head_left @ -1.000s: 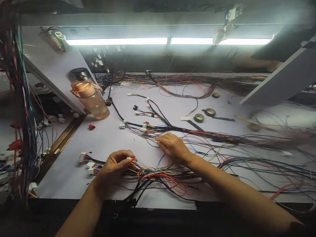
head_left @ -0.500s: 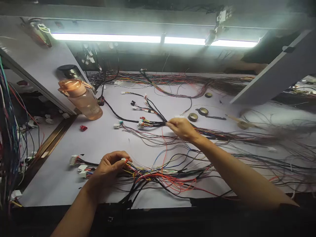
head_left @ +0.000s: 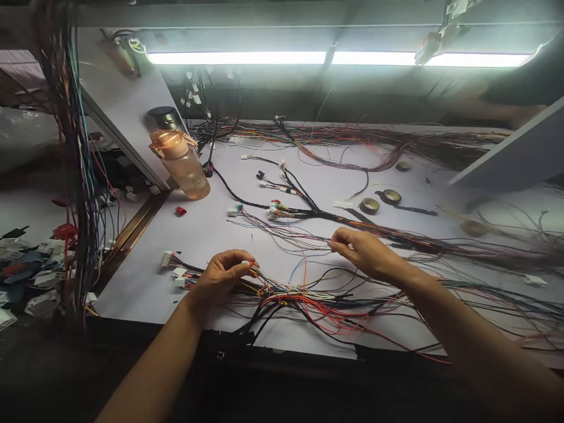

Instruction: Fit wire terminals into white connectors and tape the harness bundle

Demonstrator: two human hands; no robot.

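Observation:
My left hand [head_left: 224,274] is closed in a pinch around a small white-and-red connector [head_left: 249,266], from which several coloured wires fan out to the right. Those wires join a loose wire harness [head_left: 304,299] lying along the table's near side. My right hand [head_left: 361,248] is closed, thumb and forefinger together on thin wires [head_left: 304,236]; these run left toward a white connector [head_left: 232,211]. Just beyond my right hand lies a black-sleeved harness [head_left: 324,215] with branches and connectors at its left end. White connectors [head_left: 180,277] rest left of my left hand.
A water bottle [head_left: 187,170] stands at the back left, with a red connector [head_left: 180,211] in front. Tape rolls [head_left: 369,205] lie beyond my right hand. Hanging wires [head_left: 73,176] and a side panel [head_left: 520,141] flank the table; long wires [head_left: 343,135] line the back.
My right hand has left the black-sleeved harness and come nearer and to the right, onto the thin wires. My left hand keeps its hold. The view has swung left.

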